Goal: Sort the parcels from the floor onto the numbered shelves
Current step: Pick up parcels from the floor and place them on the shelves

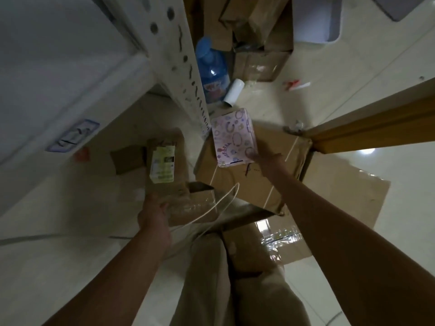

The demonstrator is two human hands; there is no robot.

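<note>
Surface: pale glossy tiled floor (pixel 329 67), dimly lit. Landmark: large strapped carton (pixel 244 191) lying on the floor, bound with white bands. Left of and beyond the carton: white perforated shelf upright (pixel 174 50) and a pale shelf board (pixel 58 67) bearing a blue-bordered label (pixel 73 135), its figure blurred and unreadable. Right of the carton: a wooden door frame (pixel 376 123); a flat cardboard sheet (pixel 341 203) lies under the carton's right side. Beyond the carton: a blue bottle (pixel 213 69), a white roll (pixel 233 92) just beside it, stacked brown cartons (pixel 256 31) with contents not visible, and a red scrap (pixel 295 84). Parcels: pink patterned box (pixel 233 136) over the carton's far left corner, gripped at its near edge by the right hand (pixel 266 162), whose fingers are mostly hidden under the box; whether it rests on the carton cannot be told. Brown parcel (pixel 174 184), with a yellow-green label (pixel 163 164), just left of the carton; the left hand (pixel 154 216) has its fingers curled round the parcel's near end. A white cord (pixel 219 208) loops across the carton's near edge. Contents of both parcels are hidden. A grey object (pixel 315 20) far beyond the carton is cut off at the top.
</note>
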